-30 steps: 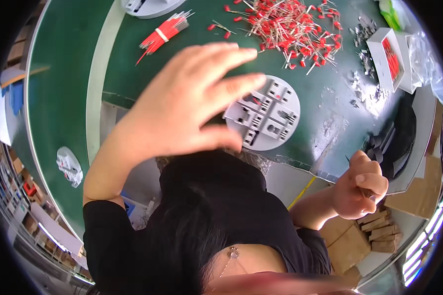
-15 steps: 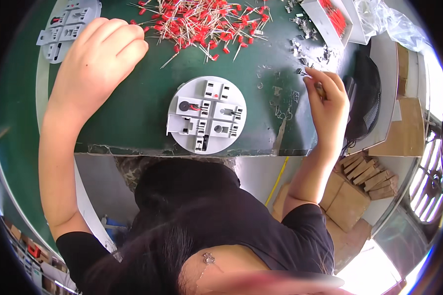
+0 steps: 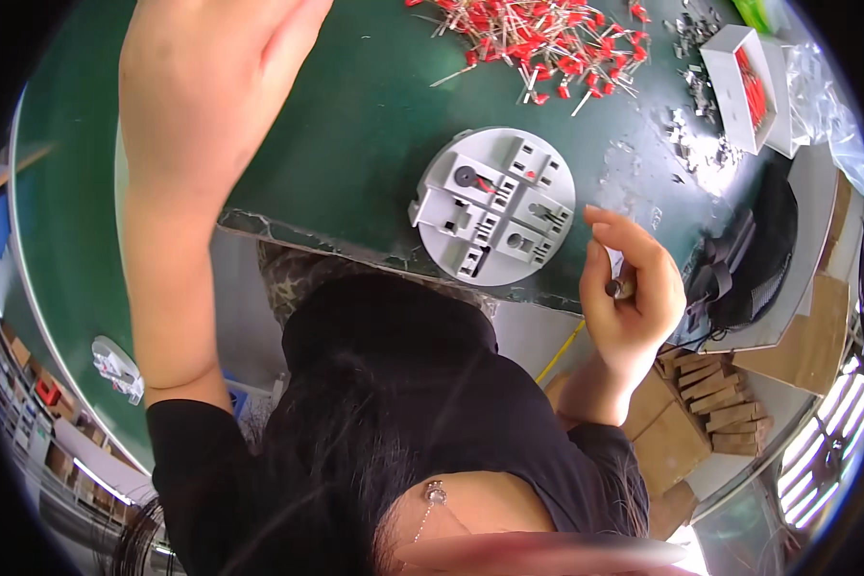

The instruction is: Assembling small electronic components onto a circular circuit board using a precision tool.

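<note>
**Grey disc [image 3: 499, 213] sits tight to the front edge [image 3: 307, 246] of the green table [image 3: 355, 144]**

I see the disc lying flat, raised blocks and slots facing up, its lower rim right by the chipped edge; I cannot tell whether it overhangs. My widest room is to its left, where a broad stretch of tabletop reaches toward the left forearm [image 3: 168, 288]. Above, a strip of green parts the disc from the pile of red components [image 3: 538, 38]. The right side is tighter: the right hand [image 3: 634, 278] is just beside the rim, thumb and forefinger bent close together, the fingers curled around a round-ended object [image 3: 621, 288] mostly hidden in the grip. Farther off, small metal clips [image 3: 696, 144] and a white box [image 3: 730, 101] take up the upper right. The left hand [image 3: 202, 86] is at top left, fingertips cut off by the view, so I can't tell whether it is spread, closed or holding anything.
</note>
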Action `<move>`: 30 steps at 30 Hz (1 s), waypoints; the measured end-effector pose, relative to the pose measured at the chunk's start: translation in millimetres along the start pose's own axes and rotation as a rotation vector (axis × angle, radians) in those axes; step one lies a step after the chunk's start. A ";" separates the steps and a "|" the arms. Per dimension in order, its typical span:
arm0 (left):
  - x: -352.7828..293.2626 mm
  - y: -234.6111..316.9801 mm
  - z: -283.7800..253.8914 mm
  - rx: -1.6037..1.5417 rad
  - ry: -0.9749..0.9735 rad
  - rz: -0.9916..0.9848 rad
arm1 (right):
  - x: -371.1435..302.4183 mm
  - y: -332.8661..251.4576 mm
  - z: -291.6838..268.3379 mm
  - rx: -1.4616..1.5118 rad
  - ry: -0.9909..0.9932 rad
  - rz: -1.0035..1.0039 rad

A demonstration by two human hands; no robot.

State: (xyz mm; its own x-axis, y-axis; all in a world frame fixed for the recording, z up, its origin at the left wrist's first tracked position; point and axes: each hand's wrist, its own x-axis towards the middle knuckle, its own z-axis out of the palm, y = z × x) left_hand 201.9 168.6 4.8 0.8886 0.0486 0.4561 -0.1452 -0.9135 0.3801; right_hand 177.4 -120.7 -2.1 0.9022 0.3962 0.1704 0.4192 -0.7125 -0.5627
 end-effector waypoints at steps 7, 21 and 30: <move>-43.4 -11.2 22.4 -0.407 0.082 0.042 | 6.4 -0.9 26.0 0.009 0.030 -0.135; -74.3 61.4 27.7 -0.404 -0.189 0.003 | 10.2 7.5 6.9 0.051 -0.063 -0.279; -73.3 65.1 17.9 -0.298 -0.202 0.011 | -5.8 18.6 9.5 0.065 0.019 -0.240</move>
State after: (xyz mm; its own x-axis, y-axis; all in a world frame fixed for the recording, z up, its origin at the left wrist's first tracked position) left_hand 135.1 98.4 -18.3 0.9501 -0.0690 0.3042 -0.2493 -0.7542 0.6075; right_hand 179.0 -130.8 -21.2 0.7796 0.5380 0.3207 0.6149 -0.5600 -0.5553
